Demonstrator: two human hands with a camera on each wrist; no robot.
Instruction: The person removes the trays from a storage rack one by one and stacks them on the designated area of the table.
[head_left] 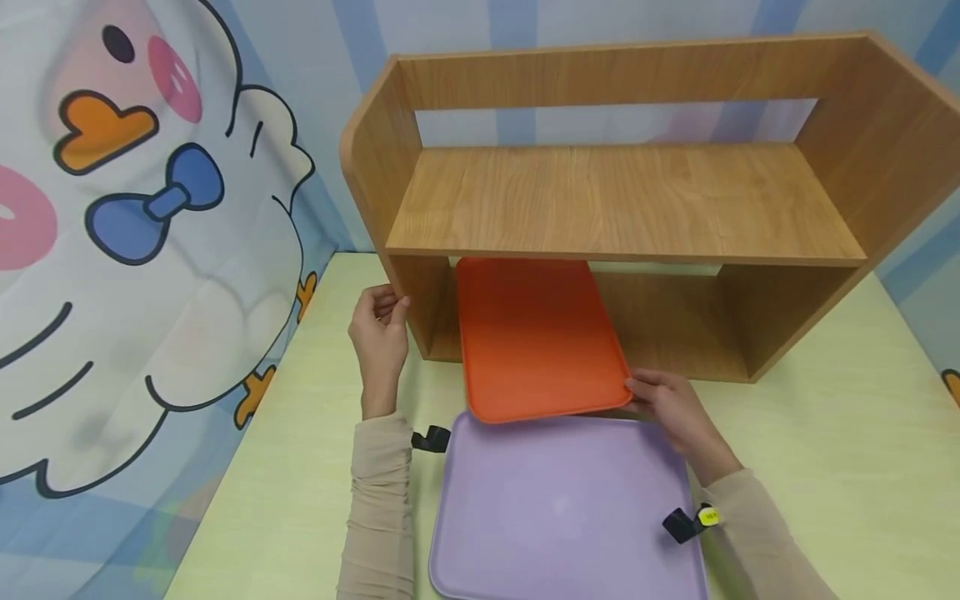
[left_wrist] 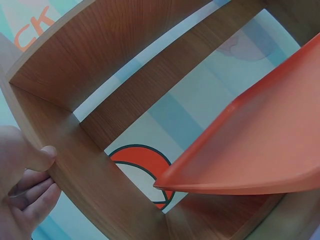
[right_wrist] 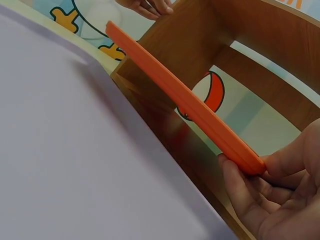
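Note:
An orange tray (head_left: pixel 540 342) slants out of the lower compartment of a wooden shelf (head_left: pixel 622 200). My right hand (head_left: pixel 671 408) pinches its near right corner, thumb above and fingers beneath, as the right wrist view shows with the orange tray (right_wrist: pixel 185 95) seen edge-on. The tray's far end is hidden under the middle board. At the shelf's left side panel, my left hand (head_left: pixel 380 333) holds the front edge; in the left wrist view the thumb of the left hand (left_wrist: pixel 25 175) lies on the edge and curled fingers are at the outer face.
A lavender tray (head_left: pixel 562 508) lies on the pale green table (head_left: pixel 285 467) in front of the shelf, partly below the orange tray's near edge. A cartoon-printed cloth (head_left: pixel 187 333) hangs behind and to the left. Each sleeve carries a black wrist camera (head_left: pixel 431 439).

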